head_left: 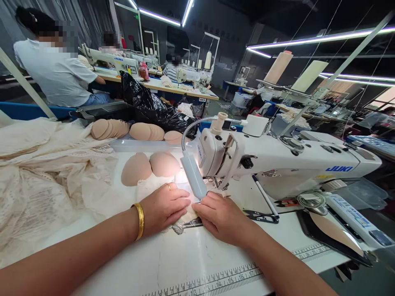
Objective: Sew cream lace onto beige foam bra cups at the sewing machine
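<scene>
Lace, pale cream and thin, lay as a small piece (182,224) under both hands on the white worktop (185,263), just at six o'clock from the needle area of the white sewing machine (277,164). The left hand (163,207) rested palm down with its fingers flat and close together, pressing on the piece; it wore a ring, and a gold bangle (139,220) circled the wrist. The right hand (220,216) lay at three o'clock from the left one, also palm down, its fingers pointing toward ten o'clock and pinning the same piece; the fingertips of the two hands nearly met. Whether either hand pinched the lace between thumb and finger could not be told. A grey lamp head (194,174) on a gooseneck hung just above the fingertips and lit the spot brightly.

At twelve o'clock from the left hand sat two tan foam cups (149,166) side by side, and farther back rows of stacked cups (129,130) leaned against each other. A big heap of cream lace fabric (46,172) covered the worktop at nine o'clock. A printed ruler strip (222,279) ran along the near edge. Behind, a person in a white shirt (52,72) sat at another machine.
</scene>
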The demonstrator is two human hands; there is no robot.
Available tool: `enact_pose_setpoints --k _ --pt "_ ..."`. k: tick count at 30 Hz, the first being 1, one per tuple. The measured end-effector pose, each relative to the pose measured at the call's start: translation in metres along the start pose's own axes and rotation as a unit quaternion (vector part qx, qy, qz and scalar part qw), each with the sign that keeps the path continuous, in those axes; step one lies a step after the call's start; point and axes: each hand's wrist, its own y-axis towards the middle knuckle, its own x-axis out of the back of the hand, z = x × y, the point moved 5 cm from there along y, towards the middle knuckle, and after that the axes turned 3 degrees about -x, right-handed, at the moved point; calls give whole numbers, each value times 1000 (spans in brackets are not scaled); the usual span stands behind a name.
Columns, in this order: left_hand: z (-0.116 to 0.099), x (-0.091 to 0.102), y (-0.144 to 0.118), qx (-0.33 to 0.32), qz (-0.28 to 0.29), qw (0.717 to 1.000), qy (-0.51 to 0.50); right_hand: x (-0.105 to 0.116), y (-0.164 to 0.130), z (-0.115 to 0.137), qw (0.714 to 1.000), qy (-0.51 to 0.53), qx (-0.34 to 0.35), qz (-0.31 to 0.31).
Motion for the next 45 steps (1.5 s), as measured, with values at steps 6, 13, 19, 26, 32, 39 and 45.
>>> enact_pose_setpoints --k 6,13,19,26,32,39,45 --pt "7 -5 3 2 20 1000 -12 -1 2 -3 1000 -4 -30 -3" --pt "8 -6 5 22 34 999 -11 -1 2 -4 999 -11 -36 0" --pt "11 -9 5 35 28 999 -3 -5 2 -6 998 -21 -55 2" --pt "18 -14 7 46 5 999 -27 -5 2 -7 997 -30 -73 6" --pt "16 -11 8 54 33 997 -34 -6 3 -4 997 -41 -69 6" --pt "17 -9 9 55 49 997 -35 -7 5 -5 995 -48 -87 29" --pt "19 -12 7 48 41 998 -11 -8 5 -4 994 -49 -92 23"
